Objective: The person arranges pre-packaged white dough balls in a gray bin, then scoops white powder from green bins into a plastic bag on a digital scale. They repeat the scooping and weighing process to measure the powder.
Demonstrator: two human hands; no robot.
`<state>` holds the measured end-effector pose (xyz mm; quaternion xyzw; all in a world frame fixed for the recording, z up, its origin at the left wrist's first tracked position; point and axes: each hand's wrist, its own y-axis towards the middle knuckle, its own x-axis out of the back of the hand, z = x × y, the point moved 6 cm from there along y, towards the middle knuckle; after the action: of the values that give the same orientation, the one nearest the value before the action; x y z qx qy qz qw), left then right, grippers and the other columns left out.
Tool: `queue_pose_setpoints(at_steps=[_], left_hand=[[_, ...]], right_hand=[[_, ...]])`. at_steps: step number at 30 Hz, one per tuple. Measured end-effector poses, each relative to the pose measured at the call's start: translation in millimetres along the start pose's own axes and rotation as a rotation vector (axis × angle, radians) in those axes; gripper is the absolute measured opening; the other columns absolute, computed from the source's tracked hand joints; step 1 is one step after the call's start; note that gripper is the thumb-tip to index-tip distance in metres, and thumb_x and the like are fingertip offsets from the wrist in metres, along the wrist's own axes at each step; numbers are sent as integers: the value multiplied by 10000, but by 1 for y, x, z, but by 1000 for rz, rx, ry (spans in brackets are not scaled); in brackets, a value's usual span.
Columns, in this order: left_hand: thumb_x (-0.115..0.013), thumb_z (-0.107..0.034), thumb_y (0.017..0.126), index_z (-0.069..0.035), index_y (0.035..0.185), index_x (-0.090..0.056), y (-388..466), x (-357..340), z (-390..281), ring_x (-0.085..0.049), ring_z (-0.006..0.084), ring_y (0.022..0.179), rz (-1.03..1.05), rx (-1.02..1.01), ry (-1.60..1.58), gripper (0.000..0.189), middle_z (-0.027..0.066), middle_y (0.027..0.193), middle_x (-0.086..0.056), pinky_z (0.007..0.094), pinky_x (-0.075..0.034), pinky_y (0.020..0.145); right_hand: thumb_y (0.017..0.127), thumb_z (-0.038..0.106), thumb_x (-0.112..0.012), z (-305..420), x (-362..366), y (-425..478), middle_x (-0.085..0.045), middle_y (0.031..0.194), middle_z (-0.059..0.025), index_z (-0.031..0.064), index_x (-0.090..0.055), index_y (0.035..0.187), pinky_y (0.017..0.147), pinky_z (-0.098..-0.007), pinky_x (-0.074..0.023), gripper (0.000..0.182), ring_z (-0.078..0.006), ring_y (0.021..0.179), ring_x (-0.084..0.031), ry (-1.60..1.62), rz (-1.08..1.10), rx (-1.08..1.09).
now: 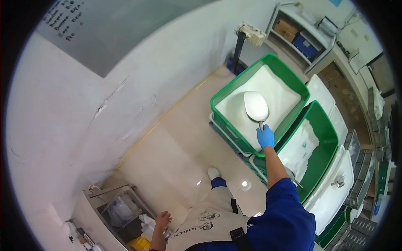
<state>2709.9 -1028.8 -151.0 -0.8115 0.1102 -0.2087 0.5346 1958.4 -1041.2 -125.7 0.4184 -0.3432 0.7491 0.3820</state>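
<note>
My right hand [265, 137], in a blue glove, grips the handle of a metal scoop [261, 125]. The scoop is heaped with white powder [256, 105] and is held over a green plastic bin [232, 130]. A broad layer of white powder or fine grains [279, 86] fills much of that bin. Bare and holding nothing, my left hand [164, 219] hangs low with its fingers apart, near a metal cart [129, 191].
A second green bin [326, 131] with white powder and another metal scoop [296, 180] stands alongside. White lids [333, 185] lie beyond it. A platform scale [240, 47] stands by the wall. Shelving [301, 40] holds boxes. Clear plastic bags [122, 210] lie in the cart.
</note>
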Motion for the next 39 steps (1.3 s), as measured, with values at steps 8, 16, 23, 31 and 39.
queue_pose_setpoints(at_steps=[8, 16, 23, 31, 39], left_hand=[[-654, -208, 947, -15, 1378, -532, 16, -10, 3, -681, 210, 964, -30, -140, -114, 488, 109, 1205, -646, 339, -553, 800], [-690, -227, 922, -32, 1360, -545, 12, 23, 88, -669, 183, 941, -51, -216, -274, 501, 94, 1131, -652, 323, -545, 798], [-759, -296, 857, -10, 1410, -523, -38, 143, 270, -583, 311, 1259, -586, -346, -289, 666, 206, 1357, -604, 390, -464, 1046], [-666, -82, 935, -7, 1259, -619, -372, 302, 369, -650, 101, 910, -1232, -735, -849, 336, 64, 1068, -695, 262, -520, 825], [-724, -176, 774, -97, 1224, -695, -570, 469, 468, -623, 385, 1164, -1642, 69, 1, 458, 247, 1342, -595, 450, -440, 1058]], right_hand=[[882, 343, -691, 4, 73, -82, -666, 836, -278, 10, -607, 1003, 692, -542, -493, 363, -482, 780, -640, 158, -243, 8], [882, 319, -693, 65, 141, -157, -656, 783, -254, 35, -610, 987, 634, -525, -471, 314, -461, 727, -636, 60, -319, 289], [890, 233, -712, 242, 81, -352, -579, 658, -208, 15, -592, 912, 552, -446, -435, 250, -331, 545, -516, 42, -25, 862], [858, 189, -741, 409, -62, -735, -427, 634, -137, -11, -472, 789, 538, -362, -365, 343, -148, 609, -352, 132, 861, 1663], [870, 357, -713, 521, -21, -1095, -611, 764, -198, 22, -643, 990, 624, -428, -463, 363, -352, 630, -553, -79, 1153, 2373]])
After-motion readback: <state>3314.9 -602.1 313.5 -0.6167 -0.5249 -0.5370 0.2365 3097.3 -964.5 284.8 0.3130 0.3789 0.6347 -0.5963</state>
